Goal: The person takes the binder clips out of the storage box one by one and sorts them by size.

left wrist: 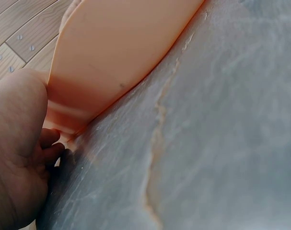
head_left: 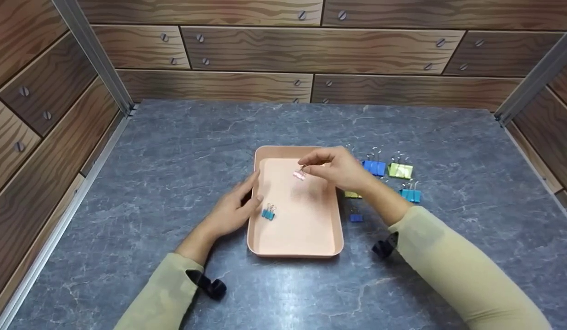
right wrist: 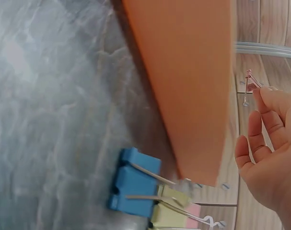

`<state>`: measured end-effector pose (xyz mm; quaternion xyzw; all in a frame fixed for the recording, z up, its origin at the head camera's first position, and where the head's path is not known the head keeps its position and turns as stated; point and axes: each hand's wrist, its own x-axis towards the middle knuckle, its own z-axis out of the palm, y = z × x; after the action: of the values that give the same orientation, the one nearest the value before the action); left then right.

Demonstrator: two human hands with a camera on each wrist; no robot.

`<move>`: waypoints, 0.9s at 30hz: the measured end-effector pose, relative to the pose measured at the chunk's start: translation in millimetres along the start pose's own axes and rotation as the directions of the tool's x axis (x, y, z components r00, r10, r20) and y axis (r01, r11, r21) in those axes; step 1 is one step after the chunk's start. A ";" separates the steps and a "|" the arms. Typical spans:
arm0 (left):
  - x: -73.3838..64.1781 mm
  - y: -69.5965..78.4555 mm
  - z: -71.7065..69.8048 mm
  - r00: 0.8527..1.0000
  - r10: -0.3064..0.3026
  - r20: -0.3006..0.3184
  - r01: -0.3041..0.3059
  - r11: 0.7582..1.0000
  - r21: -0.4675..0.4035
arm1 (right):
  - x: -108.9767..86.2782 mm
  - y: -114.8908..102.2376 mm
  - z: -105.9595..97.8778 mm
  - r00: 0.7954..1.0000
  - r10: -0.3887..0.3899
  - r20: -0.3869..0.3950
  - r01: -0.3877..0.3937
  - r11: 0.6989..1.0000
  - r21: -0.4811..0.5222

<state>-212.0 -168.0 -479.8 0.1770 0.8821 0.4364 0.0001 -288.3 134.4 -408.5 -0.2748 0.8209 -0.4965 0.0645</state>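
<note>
A shallow pink tray (head_left: 292, 247) lies on the table, with one small teal binder clip (head_left: 268, 214) inside near its left wall. My left hand (head_left: 230, 208) holds the tray's left side, the thumb over the rim and the other fingers against the outer wall (left wrist: 121, 52). Above the tray's upper right part, my right hand (head_left: 341, 169) pinches a small pink binder clip (head_left: 299, 174) by its wire handles, between thumb and index finger. In the right wrist view this pink clip (right wrist: 252, 86) hangs at the fingertips, above the level of the tray wall (right wrist: 183, 81).
Several binder clips stand right of the tray: a blue one (head_left: 374, 168), a lime green one (head_left: 401, 171), a teal one (head_left: 410, 195) and a small dark blue one (head_left: 356, 217). My right forearm partly covers others, including a yellow one (head_left: 352, 195). Wood-patterned panels (head_left: 311, 50) enclose the table.
</note>
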 end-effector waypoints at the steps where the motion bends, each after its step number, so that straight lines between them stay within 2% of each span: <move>1: -0.1 0.2 -0.2 1.000 0.002 0.000 -0.002 1.000 0.002 | -1.9 -1.8 -2.0 1.000 -0.006 0.000 0.006 1.000 -0.006; 8: 0.2 -0.3 -0.5 1.000 0.010 0.004 -0.010 1.000 0.003 | -19.7 -14.4 -17.1 1.000 -0.027 0.013 0.027 1.000 0.015; 12: -0.2 0.0 -0.4 1.000 -0.002 0.011 0.002 1.000 0.003 | -32.0 -17.0 -26.8 0.999 -0.038 0.028 0.037 0.998 0.041; 18: -0.2 0.6 -0.2 0.999 -0.031 0.012 0.031 0.999 -0.007 | -52.6 -16.0 -43.5 0.996 -0.079 0.041 0.078 0.997 0.018; 27: 0.0 0.5 0.7 1.000 -0.020 0.008 0.020 1.000 -0.011 | -83.9 -11.8 -64.3 0.999 -0.004 0.044 0.007 0.997 -0.074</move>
<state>-211.7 -167.2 -479.9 0.1698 0.8815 0.4405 0.0088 -237.5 223.5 -380.4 -0.2901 0.8364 -0.4596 0.0708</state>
